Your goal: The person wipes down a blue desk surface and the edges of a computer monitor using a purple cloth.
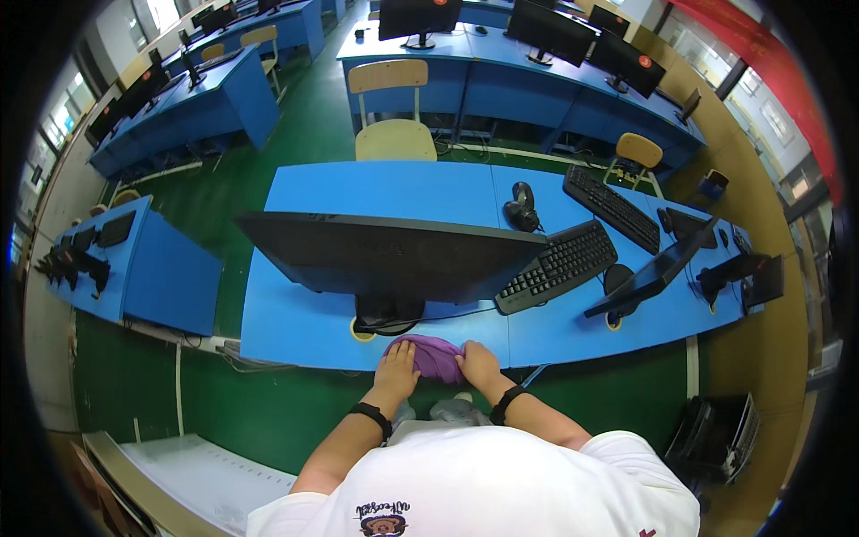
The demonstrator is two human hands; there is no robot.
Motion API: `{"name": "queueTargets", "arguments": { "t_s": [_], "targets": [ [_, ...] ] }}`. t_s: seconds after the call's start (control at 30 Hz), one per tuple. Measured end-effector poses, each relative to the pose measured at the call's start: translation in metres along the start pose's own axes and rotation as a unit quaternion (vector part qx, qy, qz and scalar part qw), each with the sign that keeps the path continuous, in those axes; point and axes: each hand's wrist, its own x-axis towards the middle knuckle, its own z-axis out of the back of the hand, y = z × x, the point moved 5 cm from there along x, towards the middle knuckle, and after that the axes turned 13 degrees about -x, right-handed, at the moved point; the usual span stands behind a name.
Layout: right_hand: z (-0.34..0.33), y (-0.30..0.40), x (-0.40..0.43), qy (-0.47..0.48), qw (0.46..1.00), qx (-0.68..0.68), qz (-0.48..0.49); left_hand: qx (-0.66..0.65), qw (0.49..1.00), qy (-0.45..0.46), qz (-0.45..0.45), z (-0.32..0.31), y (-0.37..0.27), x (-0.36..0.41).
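A purple cloth (436, 359) lies bunched at the near edge of the blue desk (322, 342), partly over the edge. My left hand (397, 369) rests on its left side with the fingers laid over the fabric. At the cloth's right side, my right hand (479, 364) pinches the fabric between thumb and curled fingers. Just beyond the cloth stands a black monitor (396, 258), its back towards me, on a dark stand (388, 315) beside a yellow-rimmed cable hole (363, 330). A thin cable runs from the stand to the right.
Right of the monitor lie a black keyboard (560, 265), a second keyboard (612, 208), and black mice (522, 208). Another monitor (654, 268) stands farther right. A wooden chair (394, 134) is behind the desk. A black rack (713, 436) stands on the floor at right, a white panel (201, 476) at lower left.
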Motion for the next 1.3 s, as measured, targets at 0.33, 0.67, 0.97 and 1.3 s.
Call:
{"name": "queueTargets", "arguments": {
  "t_s": [0.33,0.67,0.97,1.3],
  "targets": [
    [-0.018,-0.003,-0.009,-0.033,0.985,0.053,-0.162,0.023,0.992,0.098,-0.081,0.003,0.007,-0.004],
    [0.027,0.049,-0.085,-0.313,0.93,0.134,-0.142,-0.035,0.954,0.139,-0.263,0.03,0.001,-0.011],
    [0.141,0.091,-0.152,-0.553,0.826,0.086,0.065,-0.168,0.886,0.025,-0.432,0.132,-0.067,-0.035],
    [0.243,0.132,-0.168,-0.692,0.679,0.187,0.159,-0.367,0.789,0.103,-0.481,0.197,-0.143,-0.027]
  ]
}}
